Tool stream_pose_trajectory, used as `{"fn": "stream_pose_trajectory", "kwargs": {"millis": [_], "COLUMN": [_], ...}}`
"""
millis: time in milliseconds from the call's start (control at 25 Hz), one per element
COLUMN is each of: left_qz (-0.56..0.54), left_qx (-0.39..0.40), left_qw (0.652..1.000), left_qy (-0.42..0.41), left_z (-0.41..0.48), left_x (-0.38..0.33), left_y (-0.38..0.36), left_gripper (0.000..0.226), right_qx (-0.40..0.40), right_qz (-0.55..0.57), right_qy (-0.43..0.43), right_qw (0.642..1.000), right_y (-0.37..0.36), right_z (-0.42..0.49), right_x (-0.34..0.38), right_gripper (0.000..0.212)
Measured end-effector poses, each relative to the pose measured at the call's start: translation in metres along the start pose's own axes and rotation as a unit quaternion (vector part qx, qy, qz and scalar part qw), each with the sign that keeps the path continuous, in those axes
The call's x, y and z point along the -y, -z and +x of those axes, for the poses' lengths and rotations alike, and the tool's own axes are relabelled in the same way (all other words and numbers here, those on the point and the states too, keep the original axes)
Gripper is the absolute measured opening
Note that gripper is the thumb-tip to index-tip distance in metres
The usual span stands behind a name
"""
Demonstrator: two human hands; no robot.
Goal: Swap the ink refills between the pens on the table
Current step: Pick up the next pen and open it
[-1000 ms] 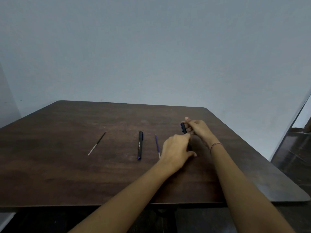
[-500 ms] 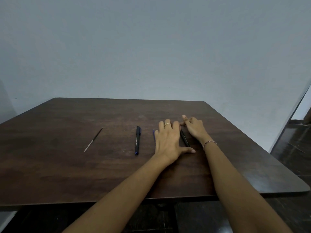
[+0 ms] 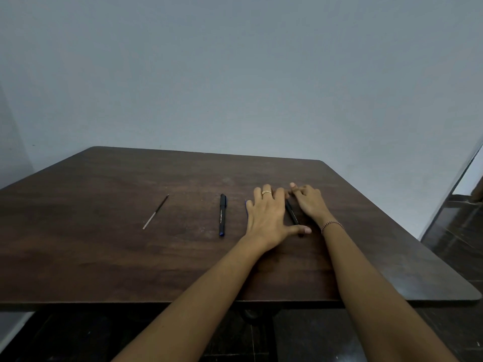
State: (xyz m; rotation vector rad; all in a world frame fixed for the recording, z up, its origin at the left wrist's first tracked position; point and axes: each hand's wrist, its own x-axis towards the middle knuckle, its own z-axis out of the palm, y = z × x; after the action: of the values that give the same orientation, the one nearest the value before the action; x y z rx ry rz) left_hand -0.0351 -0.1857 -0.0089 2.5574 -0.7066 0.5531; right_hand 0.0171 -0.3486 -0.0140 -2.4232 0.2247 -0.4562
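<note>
Hands have come down since a second ago: the black pen point(image 3: 292, 213), which both were then working on just above the wood, now lies on the table point(image 3: 104, 257) between them. The left hand point(image 3: 266, 218) is spread flat, palm down, fingers extended and gripping nothing, its thumb reaching across the pen's near end; only a sliver of the blue refill point(image 3: 246, 204) shows at its outer edge, the rest hidden under the palm. The right hand point(image 3: 309, 202) rests just beside the pen's far end with fingers loosely curled; whether its fingertips pinch anything there I cannot tell. Left of the hands lies the blue-tipped pen point(image 3: 222, 215), untouched, and well apart, farther left, the dark refill point(image 3: 156, 211) lies by itself. With both refills loose on the wood, the swap looks about midway. The left hand sits right for gathering the blue refill, probably meant for the black pen.
</note>
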Motion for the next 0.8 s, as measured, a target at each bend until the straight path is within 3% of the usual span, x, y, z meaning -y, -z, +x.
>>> {"fn": "stream_pose_trajectory", "kwargs": {"millis": [80,160,240,320,440,600,800], "left_qz": [0.022,0.017,-0.034,-0.110,-0.104,-0.075,-0.048], "left_qx": [-0.020,-0.039,-0.058,-0.065,-0.002,0.085,0.186], "left_qw": [0.999,0.999,0.997,0.992,0.995,0.994,0.981], "left_qy": [-0.015,-0.029,-0.027,-0.006,-0.002,-0.011,-0.004], "left_z": [0.003,0.005,0.004,0.002,-0.001,-0.013,-0.023], "left_x": [0.009,0.026,0.048,0.072,0.104,0.129,0.137], "left_y": [0.004,0.014,0.027,0.040,0.054,0.067,0.067], "left_gripper": [0.084,0.084,0.083,0.085,0.100,0.123,0.127], "right_qx": [-0.011,-0.093,-0.215,-0.246,-0.135,0.016,0.087], "right_qz": [0.007,0.015,0.008,-0.023,-0.024,0.070,0.075], "right_qy": [0.017,0.069,0.154,0.247,0.299,0.257,0.191], "right_qw": [1.000,0.993,0.964,0.937,0.944,0.964,0.975], "right_y": [0.002,0.008,0.017,0.016,-0.011,-0.037,-0.059], "right_z": [-0.001,-0.003,-0.011,-0.019,-0.022,-0.014,-0.011], "right_x": [0.000,0.005,0.017,0.040,0.081,0.118,0.121], "right_gripper": [0.044,0.034,0.033,0.033,0.029,0.021,0.020]}}
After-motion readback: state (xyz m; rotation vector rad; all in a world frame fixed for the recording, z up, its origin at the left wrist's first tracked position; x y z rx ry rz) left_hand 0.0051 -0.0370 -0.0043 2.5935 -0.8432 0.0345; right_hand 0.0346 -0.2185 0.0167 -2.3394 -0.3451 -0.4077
